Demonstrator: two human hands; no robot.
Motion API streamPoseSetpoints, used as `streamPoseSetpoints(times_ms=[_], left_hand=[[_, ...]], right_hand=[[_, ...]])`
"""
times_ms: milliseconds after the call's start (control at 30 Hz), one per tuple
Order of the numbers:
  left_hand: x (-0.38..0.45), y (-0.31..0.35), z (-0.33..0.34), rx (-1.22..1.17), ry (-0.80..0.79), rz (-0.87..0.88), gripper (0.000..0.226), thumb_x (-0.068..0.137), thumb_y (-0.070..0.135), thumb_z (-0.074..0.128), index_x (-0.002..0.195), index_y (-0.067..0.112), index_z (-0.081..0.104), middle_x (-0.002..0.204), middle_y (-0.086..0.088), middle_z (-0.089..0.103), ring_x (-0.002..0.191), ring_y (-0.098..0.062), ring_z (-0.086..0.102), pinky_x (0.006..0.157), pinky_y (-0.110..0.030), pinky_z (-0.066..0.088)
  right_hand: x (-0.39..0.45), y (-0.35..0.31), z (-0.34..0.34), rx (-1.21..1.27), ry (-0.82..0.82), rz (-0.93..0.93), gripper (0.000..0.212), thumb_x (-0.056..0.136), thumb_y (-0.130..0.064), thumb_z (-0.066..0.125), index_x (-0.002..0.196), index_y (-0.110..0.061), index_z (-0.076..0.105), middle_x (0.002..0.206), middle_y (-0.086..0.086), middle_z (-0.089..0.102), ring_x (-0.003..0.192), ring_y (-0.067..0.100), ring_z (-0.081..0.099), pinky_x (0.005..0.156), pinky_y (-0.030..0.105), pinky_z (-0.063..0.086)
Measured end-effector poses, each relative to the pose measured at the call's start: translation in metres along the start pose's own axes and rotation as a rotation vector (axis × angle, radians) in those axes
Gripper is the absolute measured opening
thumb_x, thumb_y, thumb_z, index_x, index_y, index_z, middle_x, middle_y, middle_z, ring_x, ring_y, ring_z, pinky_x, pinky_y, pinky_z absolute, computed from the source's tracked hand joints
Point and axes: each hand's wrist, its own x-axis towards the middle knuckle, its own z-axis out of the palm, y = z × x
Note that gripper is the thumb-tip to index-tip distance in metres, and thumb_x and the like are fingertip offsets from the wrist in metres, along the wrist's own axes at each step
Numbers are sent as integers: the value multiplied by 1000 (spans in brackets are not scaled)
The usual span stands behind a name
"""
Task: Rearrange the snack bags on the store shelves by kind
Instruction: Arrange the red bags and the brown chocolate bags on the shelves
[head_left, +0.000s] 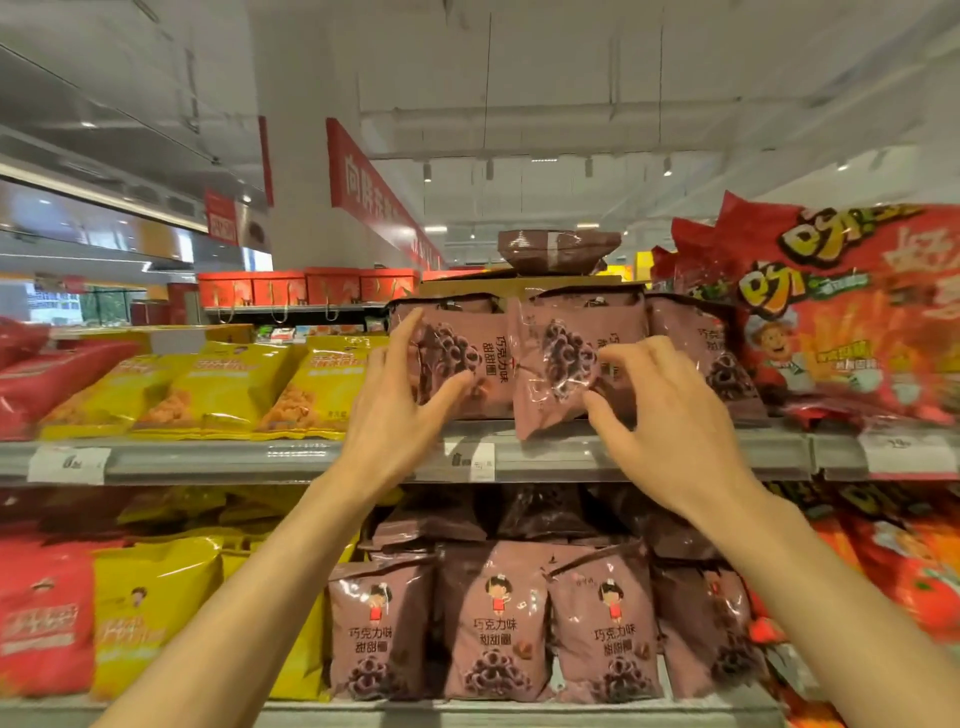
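Observation:
Brown chocolate-ring snack bags (558, 364) lie stacked on the upper shelf (519, 457) in the middle. My left hand (400, 400) has its fingers spread against the left brown bag (457, 358). My right hand (670, 410) reaches with curled fingers at the right edge of the middle brown bag, touching it; no firm grip shows. One more brown bag (558, 252) rests on a carton above the stack. Upright brown bags (493, 623) fill the lower shelf below.
Yellow snack bags (218, 389) lie left of the brown ones, with red bags (47, 379) beyond them. Big red bags (841, 306) stand at the right. The lower shelf holds yellow (150, 608) and red bags (41, 618) on its left. Price tags line the shelf edge.

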Motion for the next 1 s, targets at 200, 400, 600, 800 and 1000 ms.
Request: streamPoseSetpoints(times_ms=[200,400,600,800,1000], left_hand=[[21,-2,1,-8,-28,-19,86,86,70,66,155,54,18,152,-8,39,127,-25,56,105,-48,53],[40,-15,-9,-117,-69,-43,76,80,57,78,145,46,41,129,0,57,114,-23,62,98,-48,56],[39,-32,-27,-155,-56,-85,76,81,49,81,145,53,39,132,-1,54,112,-20,63,96,-44,59],[35,-43,-49,-331,81,-187,61,83,27,86,130,35,47,120,5,63,99,-8,69,79,-31,61],[32,-41,-31,-441,154,-289,74,52,60,92,107,35,49,118,0,61,108,-19,70,88,-47,62]], right_hand=[[16,-14,30,-133,-45,-73,74,94,-53,58,155,-17,37,163,15,26,151,32,22,120,53,26],[23,-10,39,-96,-58,-7,76,95,-56,55,158,-21,30,167,11,18,155,28,13,123,50,18],[31,-12,43,-132,-49,0,76,93,-58,57,156,-22,35,165,11,25,153,29,19,121,52,21],[34,-15,45,-156,-9,-10,75,89,-56,64,151,-18,45,159,13,33,148,31,25,117,53,25],[43,-30,54,-155,0,-32,65,87,-45,71,143,-16,56,157,13,36,141,31,27,107,52,34]])
